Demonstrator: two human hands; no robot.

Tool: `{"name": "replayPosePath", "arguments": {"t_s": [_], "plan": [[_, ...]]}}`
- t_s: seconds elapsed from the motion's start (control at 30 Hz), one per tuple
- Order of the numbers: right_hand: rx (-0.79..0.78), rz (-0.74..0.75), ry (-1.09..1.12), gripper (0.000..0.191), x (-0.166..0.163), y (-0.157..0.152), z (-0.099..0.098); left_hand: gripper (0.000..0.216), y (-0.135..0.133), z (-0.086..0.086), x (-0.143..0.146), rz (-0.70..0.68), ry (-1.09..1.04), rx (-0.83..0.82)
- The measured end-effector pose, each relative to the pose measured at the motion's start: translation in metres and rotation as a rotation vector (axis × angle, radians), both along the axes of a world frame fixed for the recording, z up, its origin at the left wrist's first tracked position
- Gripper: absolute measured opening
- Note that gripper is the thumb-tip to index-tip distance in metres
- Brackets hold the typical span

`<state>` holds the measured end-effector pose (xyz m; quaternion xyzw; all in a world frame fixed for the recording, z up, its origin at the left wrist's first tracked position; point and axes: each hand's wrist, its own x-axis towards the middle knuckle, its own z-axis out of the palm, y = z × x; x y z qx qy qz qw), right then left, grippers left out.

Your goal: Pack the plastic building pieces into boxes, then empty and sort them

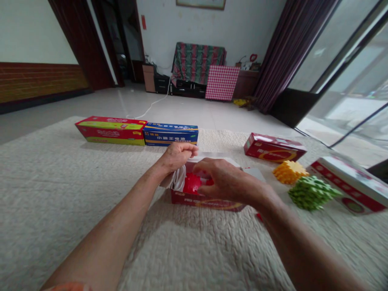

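Note:
An open dark red carton (209, 203) sits on the quilted cover in front of me, its pale flaps folded outward. Inside it are red notched plastic pieces (191, 184) and, at the left end, a looped white cord or strip (180, 178). My left hand (178, 156) is at the carton's back left corner, fingers curled together on its edge; the fingertips' contact is partly hidden. Reaching into the carton from the right, my right hand (220, 178) has its thumb and fingers bent around some red pieces, which it partly covers.
A red-and-yellow box (115, 131) and a blue box (171, 134) stand end to end behind. To the right are another red box (274, 147), stacked yellow pieces (290, 172), green pieces (313, 192) and a white-and-red box (351, 184). The quilted cover (75, 210) lies underneath.

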<state>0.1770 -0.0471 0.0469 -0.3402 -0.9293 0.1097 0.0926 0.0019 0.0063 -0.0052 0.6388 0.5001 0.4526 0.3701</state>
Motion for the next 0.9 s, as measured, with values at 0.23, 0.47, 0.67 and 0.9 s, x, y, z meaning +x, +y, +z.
{"name": "replayPosePath", "arguments": {"t_s": [0.23,0.47,0.67,0.9], "plan": [[0.074,-0.207,0.135,0.023,0.037,0.003,0.006,0.031,0.000,-0.001,-0.001,-0.012,0.032,0.019],[0.069,-0.216,0.194,0.020,0.064,0.003,0.008,0.029,-0.001,0.001,0.000,0.006,0.026,-0.003],[0.123,-0.462,0.106,0.032,0.116,0.027,-0.003,0.026,-0.002,0.000,0.000,0.008,0.014,-0.004],[0.094,-0.591,-0.044,0.044,0.156,0.041,-0.020,0.023,-0.003,0.000,0.000,0.039,0.012,-0.028]]}}
